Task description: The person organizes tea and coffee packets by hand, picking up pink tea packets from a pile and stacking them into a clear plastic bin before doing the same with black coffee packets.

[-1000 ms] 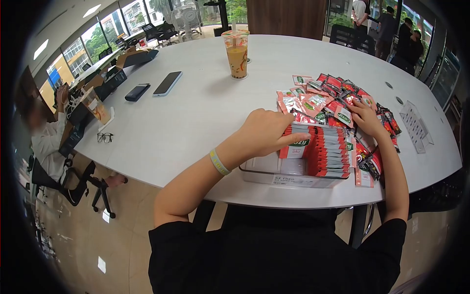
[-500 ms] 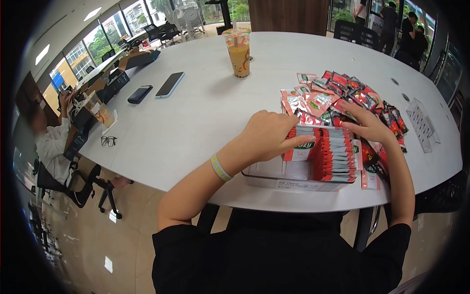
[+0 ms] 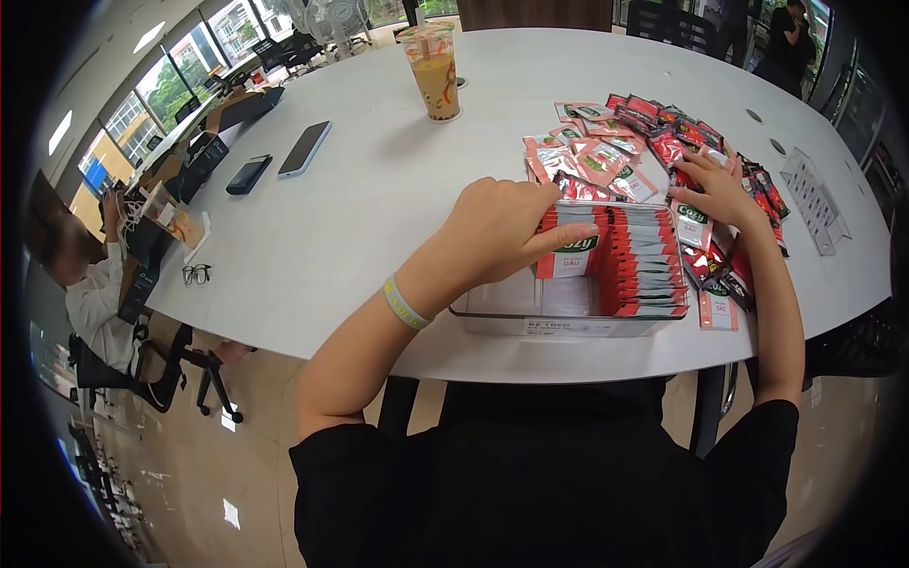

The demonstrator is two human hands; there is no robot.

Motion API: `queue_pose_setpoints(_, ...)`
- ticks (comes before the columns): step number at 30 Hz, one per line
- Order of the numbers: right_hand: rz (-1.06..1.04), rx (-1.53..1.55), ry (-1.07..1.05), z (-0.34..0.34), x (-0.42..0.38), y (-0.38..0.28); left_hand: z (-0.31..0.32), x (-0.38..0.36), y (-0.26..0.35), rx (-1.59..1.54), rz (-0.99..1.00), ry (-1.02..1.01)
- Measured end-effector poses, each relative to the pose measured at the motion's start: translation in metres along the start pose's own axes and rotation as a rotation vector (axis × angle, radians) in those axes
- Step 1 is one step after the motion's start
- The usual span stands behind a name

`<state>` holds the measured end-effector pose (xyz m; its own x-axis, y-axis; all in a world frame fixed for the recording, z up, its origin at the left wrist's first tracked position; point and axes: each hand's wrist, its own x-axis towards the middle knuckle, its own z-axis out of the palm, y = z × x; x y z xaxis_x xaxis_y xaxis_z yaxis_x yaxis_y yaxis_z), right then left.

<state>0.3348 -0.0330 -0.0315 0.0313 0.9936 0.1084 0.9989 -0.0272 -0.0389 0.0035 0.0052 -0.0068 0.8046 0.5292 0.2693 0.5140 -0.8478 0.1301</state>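
Note:
A clear plastic box [image 3: 488,305] stands near the table edge, with upright tea sachets [image 3: 649,270] packed in a long right row. My left hand [image 3: 507,227] reaches over its left side, thumb pressed on the front tea sachet [image 3: 571,262] of a shorter row, fingers curled behind. Beyond and right of the box is a loose pile of pink and red tea sachets [image 3: 603,161]. On the pile's right part rests my right hand [image 3: 720,194], its fingers spread over the packets. What lies under that palm is hidden.
Farther back stand a drink cup [image 3: 437,80], a phone [image 3: 306,150] and a dark wallet-like item [image 3: 249,175]. Glasses [image 3: 196,275] lie at the left edge. A clear acrylic stand [image 3: 814,204] is at right. Another person [image 3: 95,293] sits at left beside open cardboard boxes [image 3: 204,156].
My right hand has moved away from the box's back right corner, farther over the pile. My left hand keeps its place on the shorter row. The camera view has tilted down.

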Motion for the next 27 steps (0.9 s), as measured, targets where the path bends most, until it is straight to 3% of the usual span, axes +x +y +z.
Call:
queue_pose_setpoints(2, 0.143, -0.042, -0.005, -0.01, -0.002, -0.005, -0.001, 0.0, 0.0, 0.009, -0.005, -0.01)
queue_pose_setpoints(3, 0.1, -0.096, 0.146, -0.006, -0.004, -0.003, -0.001, 0.0, 0.001, 0.019, -0.01, -0.02)
queue_pose_setpoints(8, 0.203, -0.337, 0.147, -0.017, 0.005, -0.004, -0.002, 0.001, 0.002, 0.012, -0.023, -0.032)
queue_pose_setpoints(11, 0.026, -0.37, 0.46, 0.008, 0.011, 0.012, -0.002, 0.001, 0.001, 0.015, -0.02, -0.035)
queue_pose_setpoints(14, 0.034, -0.241, 0.331, 0.012, 0.008, 0.011, -0.002, 0.0, 0.002, 0.003, -0.008, -0.011)
queue_pose_setpoints(18, 0.17, -0.375, 0.192, -0.006, 0.013, 0.007, -0.001, 0.0, 0.001, 0.012, 0.004, 0.017)
queue_pose_setpoints(20, 0.165, -0.372, 0.252, 0.002, 0.014, 0.017, -0.003, 0.0, 0.004, -0.004, -0.019, -0.03)
queue_pose_setpoints(22, 0.054, -0.302, 0.493, 0.011, 0.021, 0.028, -0.003, 0.001, 0.004, 0.011, -0.032, -0.02)
queue_pose_setpoints(24, -0.02, -0.269, 0.567, 0.028, 0.036, 0.046, -0.004, 0.001, 0.004, 0.003, -0.027, -0.024)
queue_pose_setpoints(26, -0.136, -0.472, 0.835, 0.04, 0.047, 0.054, -0.003, 0.001, 0.003, 0.0, -0.026, -0.028)
queue_pose_setpoints(27, 0.131, -0.142, 0.331, 0.018, 0.042, 0.034, -0.001, 0.0, 0.003, -0.006, -0.018, -0.005)
